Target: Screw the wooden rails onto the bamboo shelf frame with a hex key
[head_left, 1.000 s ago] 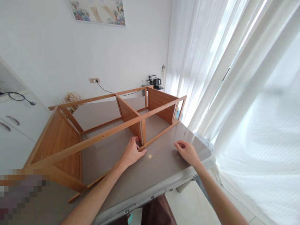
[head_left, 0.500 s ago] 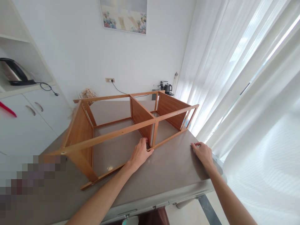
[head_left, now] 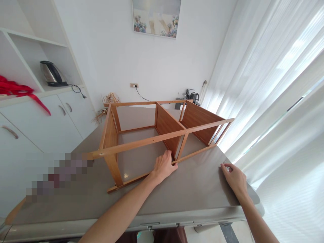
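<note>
A brown wooden shelf frame (head_left: 141,144) lies on its side on the grey table (head_left: 197,189), with a middle panel (head_left: 168,126) and a panel at each end. My left hand (head_left: 163,167) grips the lower rail where the middle panel and an upright meet; its fingertips are partly behind the wood. To the right of the frame, my right hand (head_left: 235,177) is low over the table, thumb and fingers pinched together. A tiny thin, dark or metallic tip (head_left: 224,162) sticks out of that pinch, too small to name.
Left, a white cabinet (head_left: 63,125) holds a kettle (head_left: 52,74) and red ribbon (head_left: 22,89). Dried stalks (head_left: 111,98) and coffee gear (head_left: 192,96) stand behind the frame. White curtains (head_left: 273,84) hang close on the right. A blurred patch covers the table's left side.
My view has swung left, so more of the cabinet and red ribbon shows. My left hand keeps its hold on the frame, and my right hand stays pinched near the same table spot.
</note>
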{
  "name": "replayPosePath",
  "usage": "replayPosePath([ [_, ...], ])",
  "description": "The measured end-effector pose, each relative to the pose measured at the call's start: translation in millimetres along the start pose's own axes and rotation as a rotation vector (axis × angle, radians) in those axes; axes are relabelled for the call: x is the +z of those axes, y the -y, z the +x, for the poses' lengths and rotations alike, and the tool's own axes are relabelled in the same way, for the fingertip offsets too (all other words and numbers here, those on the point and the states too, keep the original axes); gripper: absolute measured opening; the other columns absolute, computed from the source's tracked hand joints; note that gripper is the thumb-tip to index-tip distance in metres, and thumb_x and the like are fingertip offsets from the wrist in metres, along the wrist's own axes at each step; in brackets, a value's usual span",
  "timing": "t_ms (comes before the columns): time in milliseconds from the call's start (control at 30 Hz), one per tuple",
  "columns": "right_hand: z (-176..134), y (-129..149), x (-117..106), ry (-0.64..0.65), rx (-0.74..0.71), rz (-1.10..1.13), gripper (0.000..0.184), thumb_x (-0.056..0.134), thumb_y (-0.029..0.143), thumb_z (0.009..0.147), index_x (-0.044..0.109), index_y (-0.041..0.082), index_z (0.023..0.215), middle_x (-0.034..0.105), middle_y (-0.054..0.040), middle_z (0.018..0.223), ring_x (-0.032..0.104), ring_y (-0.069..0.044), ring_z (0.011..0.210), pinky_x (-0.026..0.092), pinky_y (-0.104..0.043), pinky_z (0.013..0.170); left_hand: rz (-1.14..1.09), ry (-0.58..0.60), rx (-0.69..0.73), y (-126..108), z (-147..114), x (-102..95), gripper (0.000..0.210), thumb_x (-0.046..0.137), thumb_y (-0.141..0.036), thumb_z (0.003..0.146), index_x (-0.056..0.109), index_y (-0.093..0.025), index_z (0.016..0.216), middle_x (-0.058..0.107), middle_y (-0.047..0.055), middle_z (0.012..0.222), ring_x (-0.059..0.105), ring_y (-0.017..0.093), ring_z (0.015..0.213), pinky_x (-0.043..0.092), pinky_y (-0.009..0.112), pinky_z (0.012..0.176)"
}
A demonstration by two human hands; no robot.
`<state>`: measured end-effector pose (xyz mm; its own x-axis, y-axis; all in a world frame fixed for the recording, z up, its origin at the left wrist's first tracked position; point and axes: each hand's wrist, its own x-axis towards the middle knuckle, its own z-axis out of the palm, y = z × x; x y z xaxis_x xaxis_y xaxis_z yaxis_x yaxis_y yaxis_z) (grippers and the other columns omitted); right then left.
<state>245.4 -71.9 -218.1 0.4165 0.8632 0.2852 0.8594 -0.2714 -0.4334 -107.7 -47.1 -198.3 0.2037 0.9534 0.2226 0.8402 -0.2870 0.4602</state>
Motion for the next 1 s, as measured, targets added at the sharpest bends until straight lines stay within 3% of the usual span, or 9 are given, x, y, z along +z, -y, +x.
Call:
replayPosePath([
  [167,-38.1,38.0,0.8,0.091,-0.052,0.059,0.044,0.044,0.061,0.084,0.069,0.025,0.091,0.059,-0.001,0.06,0.059,-0.023,0.058,0.041,-0.033,0.062,0.009,0.021,-0.004,-4.4,-0.4,-2.7,0.046,0.064,-0.039,0.083,0.051,-0.016,0.121,0.066,0.014,0.105,0.067,0.032,0.098,0.052,0.041,0.082],
  [300,-76.1,84.5,11.4,0.201,-0.185,0.188,0.042,0.043,0.062,0.087,0.064,0.025,0.09,0.057,0.0011,0.059,0.056,-0.019,0.054,0.04,-0.028,0.056,0.063,0.037,0.044,-6.2,-13.2,-13.9,0.043,0.062,-0.04,0.087,0.051,-0.014,0.119,0.064,0.017,0.111,0.063,0.033,0.105,0.052,0.044,0.086],
  [400,-106.9,125.0,19.7,0.297,-0.294,0.286,0.042,0.043,0.063,0.089,0.062,0.025,0.089,0.051,0.0031,0.055,0.052,-0.017,0.051,0.041,-0.026,0.054,0.056,-0.036,0.158,-5.0,-44.6,-32.1,0.037,0.064,-0.034,0.087,0.052,-0.018,0.119,0.062,0.014,0.117,0.06,0.03,0.11,0.052,0.043,0.091],
  [500,-139.0,166.9,25.3,0.435,-0.424,0.378,0.041,0.044,0.061,0.09,0.063,0.025,0.087,0.049,0.0041,0.053,0.049,-0.016,0.05,0.039,-0.025,0.052,-0.109,-0.111,0.22,3.8,-95.7,-56.2,0.03,0.061,-0.03,0.089,0.055,-0.023,0.118,0.063,0.008,0.118,0.059,0.025,0.111,0.05,0.039,0.097],
  [633,-172.5,218.4,32.2,0.575,-0.616,0.435,0.039,0.043,0.055,0.095,0.064,0.024,0.085,0.051,0.0035,0.054,0.048,-0.015,0.05,0.037,-0.024,0.051,-0.246,-0.213,0.082,40.3,-167.4,-88.2,0.013,0.054,-0.027,0.093,0.061,-0.025,0.104,0.066,0.006,0.103,0.063,0.021,0.1,0.053,0.034,0.089],
  [733,-184.0,251.5,38.3,0.597,-0.704,0.43,0.037,0.042,0.05,0.097,0.064,0.023,0.083,0.053,0.003,0.055,0.049,-0.015,0.05,0.036,-0.025,0.053,-0.192,-0.344,-0.101,82.6,-200.5,-110.2,0.009,0.054,-0.03,0.093,0.06,-0.025,0.098,0.064,0.006,0.097,0.062,0.022,0.094,0.052,0.036,0.086],
  [833,-188.5,278.3,43.4,0.617,-0.753,0.449,0.034,0.04,0.044,0.099,0.064,0.023,0.088,0.059,0.0006,0.061,0.054,-0.016,0.055,0.036,-0.026,0.056,-0.082,-0.375,-0.189,120.8,-208.4,-128.9,0.021,0.063,-0.035,0.088,0.058,-0.025,0.105,0.063,0.006,0.104,0.059,0.024,0.1,0.049,0.04,0.089],
  [1000,-197.0,301.6,50.8,0.655,-0.791,0.474,0.029,0.037,0.037,0.102,0.062,0.023,0.094,0.068,-0.0018,0.077,0.063,-0.018,0.069,0.04,-0.026,0.063,0.055,-0.171,-0.079,145.2,-189.3,-140.0,0.028,0.07,-0.042,0.083,0.059,-0.024,0.102,0.063,0.005,0.104,0.057,0.027,0.099,0.046,0.041,0.085],
])
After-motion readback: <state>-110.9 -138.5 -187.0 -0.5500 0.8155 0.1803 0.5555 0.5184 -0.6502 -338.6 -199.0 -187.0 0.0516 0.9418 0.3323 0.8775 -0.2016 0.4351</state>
